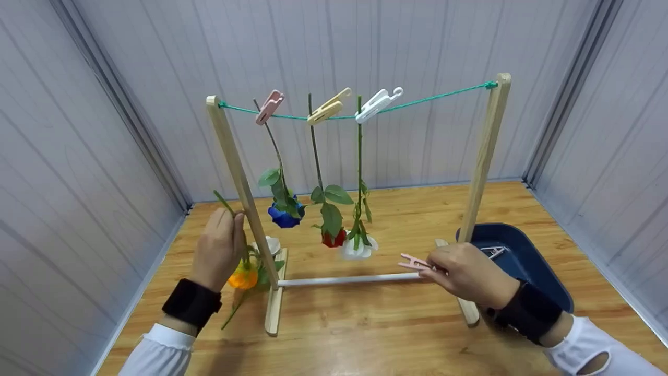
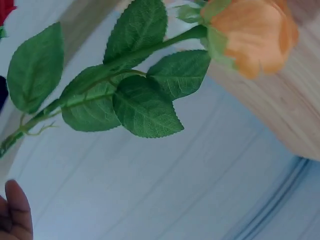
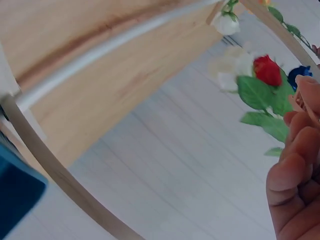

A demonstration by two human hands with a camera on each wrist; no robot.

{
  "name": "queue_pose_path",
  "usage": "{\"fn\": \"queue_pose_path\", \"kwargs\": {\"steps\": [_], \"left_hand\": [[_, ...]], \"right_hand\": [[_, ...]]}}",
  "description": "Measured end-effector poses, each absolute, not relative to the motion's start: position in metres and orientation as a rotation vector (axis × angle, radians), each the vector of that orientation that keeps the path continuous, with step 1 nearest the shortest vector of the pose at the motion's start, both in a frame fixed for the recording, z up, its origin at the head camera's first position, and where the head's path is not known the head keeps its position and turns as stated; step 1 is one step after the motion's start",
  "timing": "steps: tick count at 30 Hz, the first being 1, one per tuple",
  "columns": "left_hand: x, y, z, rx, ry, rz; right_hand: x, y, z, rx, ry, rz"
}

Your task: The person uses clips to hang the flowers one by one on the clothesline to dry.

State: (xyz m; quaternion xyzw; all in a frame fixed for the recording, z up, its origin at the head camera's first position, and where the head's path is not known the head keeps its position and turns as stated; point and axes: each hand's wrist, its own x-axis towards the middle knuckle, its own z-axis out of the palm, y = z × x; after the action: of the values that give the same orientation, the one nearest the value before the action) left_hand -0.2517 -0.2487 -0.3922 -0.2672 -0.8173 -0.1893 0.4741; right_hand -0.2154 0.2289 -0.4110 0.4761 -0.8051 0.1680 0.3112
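In the head view my left hand [image 1: 215, 251] grips the green stem of an orange rose [image 1: 243, 277], bloom downward, beside the rack's left wooden post [image 1: 232, 151]. Its leaves and petals fill the upper left wrist view, where the rose [image 2: 257, 37] appears large. My right hand [image 1: 469, 274] pinches a pink clothespin [image 1: 411, 261] between thumb and fingers, near the right post's foot. From a green cord [image 1: 443, 96] hang a blue rose [image 1: 285, 214], a red rose [image 1: 334, 239] and a white rose [image 1: 359, 248], upside down, clipped by pink, yellow and white clothespins [image 1: 378, 105].
Another white rose [image 1: 270, 244] lies on the wooden table behind the left foot of the rack. A white rod [image 1: 349, 280] joins the two posts low down. At the right, a dark blue tray [image 1: 550, 277] contains a clothespin [image 1: 493, 252]. Panelled walls enclose the table.
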Motion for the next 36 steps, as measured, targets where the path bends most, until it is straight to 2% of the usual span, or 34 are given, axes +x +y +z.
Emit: {"fn": "queue_pose_path", "kwargs": {"steps": [14,29,36], "left_hand": [[-0.237,-0.182,-0.366,-0.798,-1.836,-0.675],[-0.239,-0.101,-0.35,-1.08,-1.906,-1.25],[-0.234,-0.068,-0.345,-1.089,-1.97,-1.713]], "right_hand": [[-0.22,0.228,-0.375,1.204,-2.115,0.409],[-0.231,0.232,-0.338,1.155,-2.026,0.379],[-0.233,0.234,-0.316,1.138,-2.014,0.379]]}}
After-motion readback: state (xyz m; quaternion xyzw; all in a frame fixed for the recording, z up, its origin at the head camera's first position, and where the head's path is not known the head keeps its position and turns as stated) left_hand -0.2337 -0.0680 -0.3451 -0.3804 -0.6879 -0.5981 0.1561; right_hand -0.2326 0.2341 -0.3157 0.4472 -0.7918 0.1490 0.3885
